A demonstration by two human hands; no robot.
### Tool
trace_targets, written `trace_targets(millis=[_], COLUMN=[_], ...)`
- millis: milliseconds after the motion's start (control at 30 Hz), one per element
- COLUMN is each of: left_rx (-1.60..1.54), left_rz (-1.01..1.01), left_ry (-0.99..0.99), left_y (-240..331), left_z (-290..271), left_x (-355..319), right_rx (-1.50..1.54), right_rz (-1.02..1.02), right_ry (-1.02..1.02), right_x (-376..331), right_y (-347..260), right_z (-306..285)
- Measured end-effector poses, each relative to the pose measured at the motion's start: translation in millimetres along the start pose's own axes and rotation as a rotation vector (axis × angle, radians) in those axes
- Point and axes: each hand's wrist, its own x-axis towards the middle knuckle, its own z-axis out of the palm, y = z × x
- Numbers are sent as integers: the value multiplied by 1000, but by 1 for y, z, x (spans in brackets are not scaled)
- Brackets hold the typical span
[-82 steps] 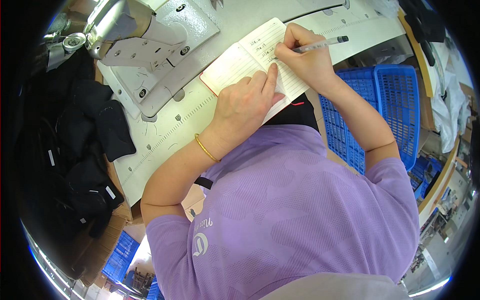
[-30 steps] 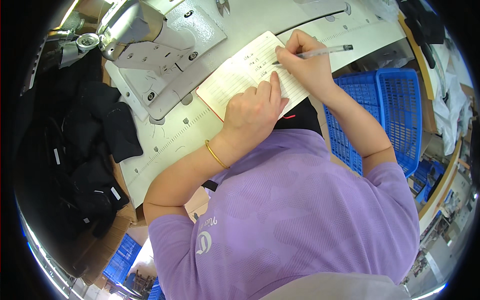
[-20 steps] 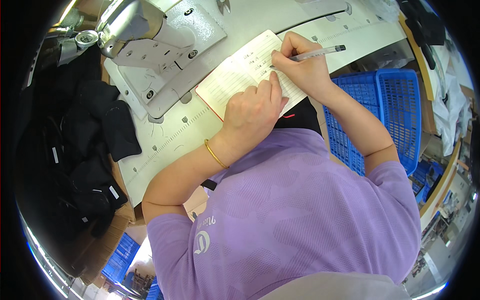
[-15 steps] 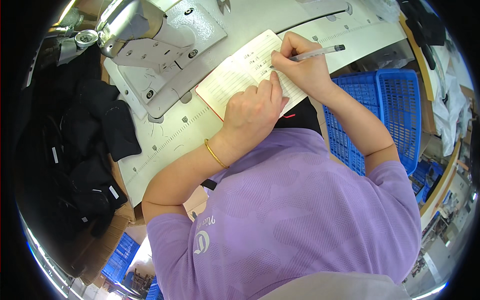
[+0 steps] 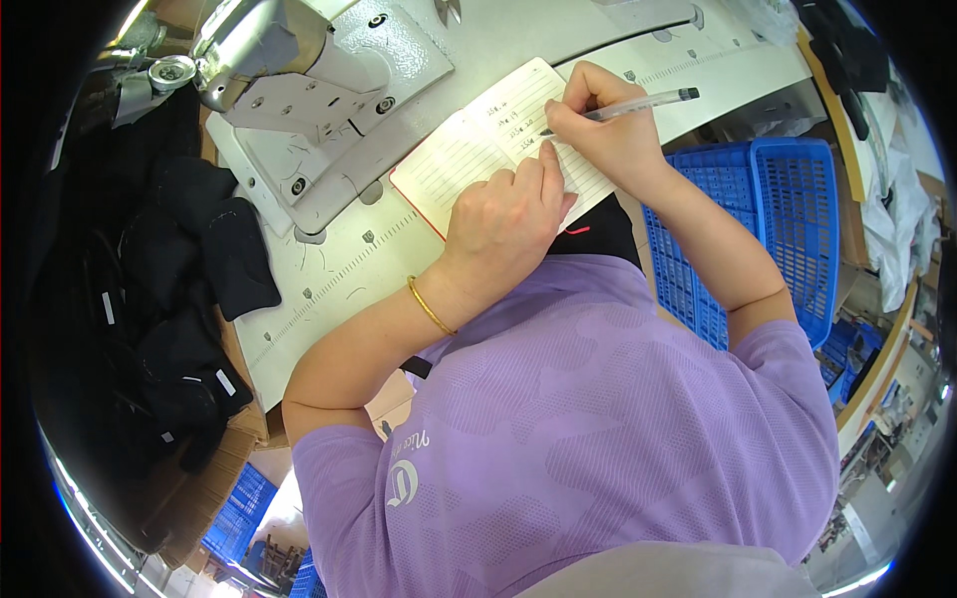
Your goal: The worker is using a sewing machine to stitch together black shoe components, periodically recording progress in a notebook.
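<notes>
An open notebook with lined pages and a red cover edge lies tilted on the sewing machine table. Several short handwritten lines are on its right page. My right hand pinches a clear-barrelled pen with a black end, its tip at the lowest written line. On the lower part of the notebook rests my left hand, the index finger stretched toward the pen tip and the other fingers loosely bent. It holds nothing and keeps the page down. A gold bangle circles my left wrist.
A sewing machine stands at the far left of the pale table with ruler markings. Black fabric pieces fill a cardboard box on the left. Blue plastic baskets stand right of my right forearm.
My right hand and the pen have shifted slightly to the right along the written line. The left hand and notebook have stayed in place.
</notes>
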Motion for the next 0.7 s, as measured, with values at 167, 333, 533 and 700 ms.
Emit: trace_targets(millis=[167, 333, 533, 700], left_rx=[6, 1, -9, -8], left_rz=[-15, -13, -14, -11], left_ry=[-17, -10, -12, -9], left_y=[0, 1, 0, 0], left_z=[0, -1, 0, -1], left_x=[0, 0, 0, 0], right_rx=[-16, -20, -17, -16], right_rz=[-7, -13, -21, -11], right_ry=[-53, -61, -10, 34], right_x=[1, 0, -1, -1], right_y=[-5, -5, 1, 1], right_z=[0, 0, 1, 2])
